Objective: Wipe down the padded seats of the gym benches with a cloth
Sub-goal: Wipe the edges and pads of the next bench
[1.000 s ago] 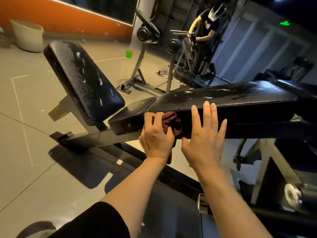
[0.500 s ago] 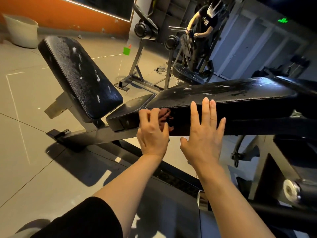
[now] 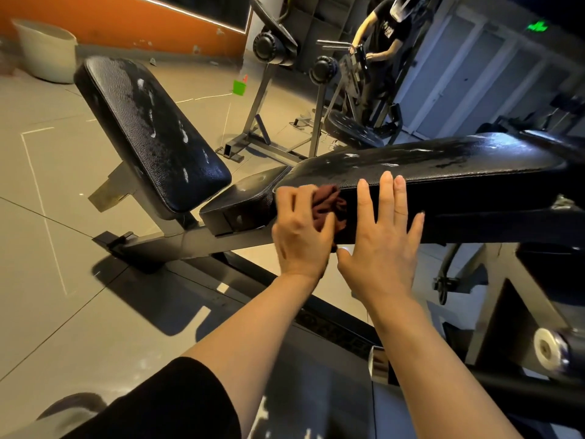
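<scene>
Currently the near side edge of the long padded seat (image 3: 427, 172) is being wiped. A dark red cloth (image 3: 327, 205) is bunched against that edge under the left hand (image 3: 300, 229), whose fingers are curled over it and press it to the vinyl. The right hand (image 3: 384, 239) is laid flat just beside it, fingers straight and slightly spread, steadying the pad. Pale streaks are seen on the seat's top face, on the small seat pad (image 3: 250, 193) at its left and on the tilted backrest (image 3: 152, 134), so the work is judged far from done. Next, the cloth should be carried up over the rim and drawn along the top with firm, even pressure.
</scene>
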{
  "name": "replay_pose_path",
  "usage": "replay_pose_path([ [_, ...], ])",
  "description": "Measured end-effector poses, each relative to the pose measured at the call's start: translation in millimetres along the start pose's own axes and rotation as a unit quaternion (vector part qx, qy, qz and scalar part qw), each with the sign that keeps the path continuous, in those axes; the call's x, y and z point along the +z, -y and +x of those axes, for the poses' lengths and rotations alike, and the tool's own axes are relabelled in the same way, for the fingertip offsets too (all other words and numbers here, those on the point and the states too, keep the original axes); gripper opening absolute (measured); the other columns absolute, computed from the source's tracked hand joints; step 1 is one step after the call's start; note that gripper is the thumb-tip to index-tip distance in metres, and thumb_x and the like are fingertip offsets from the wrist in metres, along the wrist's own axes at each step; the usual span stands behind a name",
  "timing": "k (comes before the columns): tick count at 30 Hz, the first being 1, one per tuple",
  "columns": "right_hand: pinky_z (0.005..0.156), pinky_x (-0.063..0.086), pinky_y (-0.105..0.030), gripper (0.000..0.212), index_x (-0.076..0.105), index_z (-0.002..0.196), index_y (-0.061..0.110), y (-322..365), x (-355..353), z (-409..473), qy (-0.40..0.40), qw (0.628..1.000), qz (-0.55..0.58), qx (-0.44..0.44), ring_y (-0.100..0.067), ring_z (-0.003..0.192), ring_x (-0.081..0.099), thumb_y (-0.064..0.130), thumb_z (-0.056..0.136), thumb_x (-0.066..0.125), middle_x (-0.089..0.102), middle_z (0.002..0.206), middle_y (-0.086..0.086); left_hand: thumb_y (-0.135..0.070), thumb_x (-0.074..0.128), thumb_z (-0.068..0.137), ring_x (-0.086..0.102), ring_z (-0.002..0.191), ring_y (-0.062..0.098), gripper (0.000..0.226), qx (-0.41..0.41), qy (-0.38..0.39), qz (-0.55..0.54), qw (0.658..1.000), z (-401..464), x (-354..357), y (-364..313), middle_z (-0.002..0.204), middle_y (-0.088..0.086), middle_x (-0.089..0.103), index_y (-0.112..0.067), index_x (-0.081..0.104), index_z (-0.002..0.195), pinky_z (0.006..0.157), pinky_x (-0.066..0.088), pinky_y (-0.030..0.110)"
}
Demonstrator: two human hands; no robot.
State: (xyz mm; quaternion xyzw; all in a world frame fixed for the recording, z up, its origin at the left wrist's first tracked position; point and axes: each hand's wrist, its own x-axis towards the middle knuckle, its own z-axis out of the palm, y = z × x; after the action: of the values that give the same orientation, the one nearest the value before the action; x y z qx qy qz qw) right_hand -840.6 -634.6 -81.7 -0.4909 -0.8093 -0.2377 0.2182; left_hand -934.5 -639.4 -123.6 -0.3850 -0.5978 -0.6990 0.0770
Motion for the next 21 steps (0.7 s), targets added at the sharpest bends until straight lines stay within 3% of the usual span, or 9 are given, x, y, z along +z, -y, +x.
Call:
replay_pose_path([
  [2, 0.115, 0.012, -0.059, 0.092, 0.021, 0.153, 0.017, -0.4, -0.2, 0.5, -0.008, 1.0, 0.009, -0.002, -0.028, 0.15, -0.004, 0.029, 0.078, 0.073, 0.006, 0.162, -0.012, -0.012, 0.078, 0.071, 0.058, 0.086, 0.02, 0.038, 0.035, 0.04, -0.009, 0.999, 3.6, 4.0, -7.6, 0.106, 0.011, 0.052, -0.009, 0.06, 0.104, 0.068, 0.052, 0.029],
  [5, 0.115, 0.01, -0.059, 0.095, 0.017, 0.154, 0.018, -1.1, -0.8, 0.8, 0.007, 1.0, -0.002, -0.003, -0.027, 0.15, -0.007, 0.027, 0.077, 0.072, 0.002, 0.162, -0.012, -0.014, 0.074, 0.076, 0.056, 0.088, 0.018, 0.034, -0.037, 0.035, -0.026, 0.998, 5.1, 4.0, -2.6, 0.106, 0.006, 0.051, -0.012, 0.058, 0.105, 0.072, 0.055, 0.037],
  [12, 0.116, 0.007, -0.056, 0.101, 0.01, 0.155, 0.021, -2.4, -4.9, -0.8, 0.031, 0.999, -0.013, -0.006, -0.024, 0.149, -0.013, 0.028, 0.077, 0.074, -0.005, 0.163, -0.009, -0.02, 0.072, 0.082, 0.053, 0.083, 0.016, 0.026, -0.095, 0.013, 0.0, 0.995, 4.0, -4.6, 10.0, 0.1, 0.002, 0.049, -0.013, 0.058, 0.102, 0.072, 0.051, 0.031],
  [18, 0.116, 0.009, -0.056, 0.103, 0.008, 0.155, 0.023, -1.2, -5.4, -1.0, 0.037, 0.999, -0.015, 0.001, -0.024, 0.149, -0.014, 0.022, 0.076, 0.074, -0.007, 0.163, -0.008, -0.021, 0.065, 0.088, 0.042, 0.072, 0.005, 0.022, -0.199, -0.079, 0.05, 0.976, 4.4, -17.3, 24.7, 0.107, 0.003, 0.044, -0.013, 0.053, 0.105, 0.066, 0.041, 0.016],
  [21, 0.116, 0.008, -0.056, 0.103, 0.007, 0.155, 0.023, -0.2, -5.1, -0.3, 0.042, 0.999, -0.015, 0.001, -0.025, 0.149, -0.015, 0.024, 0.077, 0.074, -0.008, 0.163, -0.008, -0.02, 0.062, 0.09, 0.041, 0.081, 0.004, 0.026, -0.249, -0.145, 0.052, 0.956, 13.4, -20.3, 26.5, 0.117, 0.006, 0.042, -0.013, 0.052, 0.113, 0.071, 0.034, 0.012],
])
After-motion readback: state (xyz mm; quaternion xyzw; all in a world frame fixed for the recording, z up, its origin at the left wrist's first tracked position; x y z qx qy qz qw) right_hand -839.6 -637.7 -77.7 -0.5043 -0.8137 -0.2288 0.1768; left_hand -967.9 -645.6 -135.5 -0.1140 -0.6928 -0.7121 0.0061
